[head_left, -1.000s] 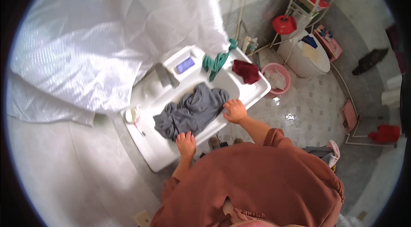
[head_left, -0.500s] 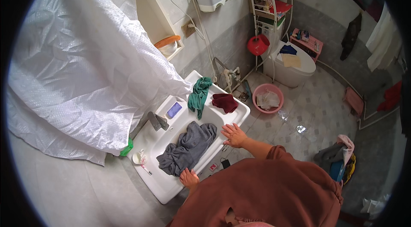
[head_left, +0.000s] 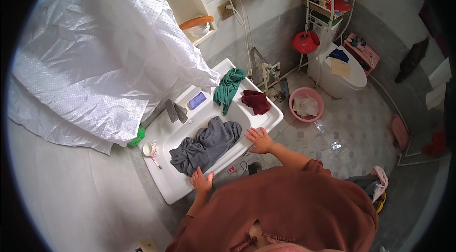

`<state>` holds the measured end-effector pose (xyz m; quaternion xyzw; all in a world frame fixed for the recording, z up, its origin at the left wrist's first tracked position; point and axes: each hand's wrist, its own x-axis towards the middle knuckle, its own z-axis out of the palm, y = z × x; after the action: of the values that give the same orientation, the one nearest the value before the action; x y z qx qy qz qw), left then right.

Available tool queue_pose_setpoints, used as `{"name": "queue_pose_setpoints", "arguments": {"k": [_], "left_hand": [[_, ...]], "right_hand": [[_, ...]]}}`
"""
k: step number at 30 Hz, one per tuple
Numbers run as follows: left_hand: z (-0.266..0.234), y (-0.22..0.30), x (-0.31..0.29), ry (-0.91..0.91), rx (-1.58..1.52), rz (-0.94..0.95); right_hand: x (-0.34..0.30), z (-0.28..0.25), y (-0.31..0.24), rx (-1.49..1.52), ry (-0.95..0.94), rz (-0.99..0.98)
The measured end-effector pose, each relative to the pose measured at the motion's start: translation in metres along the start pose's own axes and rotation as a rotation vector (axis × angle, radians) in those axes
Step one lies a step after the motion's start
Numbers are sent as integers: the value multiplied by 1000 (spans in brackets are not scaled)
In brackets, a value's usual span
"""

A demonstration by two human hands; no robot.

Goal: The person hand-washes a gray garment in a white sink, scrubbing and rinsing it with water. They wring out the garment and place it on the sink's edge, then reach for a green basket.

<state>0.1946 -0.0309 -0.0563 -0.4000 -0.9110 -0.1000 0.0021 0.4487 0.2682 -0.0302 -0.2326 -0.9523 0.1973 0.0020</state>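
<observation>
A crumpled dark grey garment (head_left: 206, 145) lies in the basin of a white sink (head_left: 173, 190). My left hand (head_left: 202, 181) rests on the sink's near rim with fingers spread, its fingertips at the garment's lower edge. Farther right along that rim is my right hand (head_left: 259, 140), fingers apart and holding nothing. On the sink's right end lie a green cloth (head_left: 229, 89) and a folded dark red cloth (head_left: 256, 102). The grey faucet (head_left: 175, 111) stands at the back rim, beside a purple soap bar (head_left: 197, 100) in a recess.
A white cup (head_left: 150, 149) and a toothbrush (head_left: 156, 163) sit on the sink's left end. A white shiny curtain (head_left: 104, 71) hangs at the left. To the right are a pink basin (head_left: 319, 116) on the tiled floor, a toilet (head_left: 349, 78) and a red dipper (head_left: 305, 42).
The view has shifted, so the sink appears higher and the wall farther right. My left hand's fingers are more spread on the rim. The grey garment stays in the basin.
</observation>
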Motion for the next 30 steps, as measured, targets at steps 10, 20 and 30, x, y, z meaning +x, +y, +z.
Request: {"name": "queue_pose_setpoints", "arguments": {"k": [10,20,30], "left_hand": [[-175,243,161,-3,-1099,529],[-228,302,300,365,-1135,82],[-285,178,312,854,-652,-153]], "right_hand": [[17,-57,51,1111,-475,200],[11,-126,104,1274,-535,45],[9,-158,167,1219,-524,127]]}}
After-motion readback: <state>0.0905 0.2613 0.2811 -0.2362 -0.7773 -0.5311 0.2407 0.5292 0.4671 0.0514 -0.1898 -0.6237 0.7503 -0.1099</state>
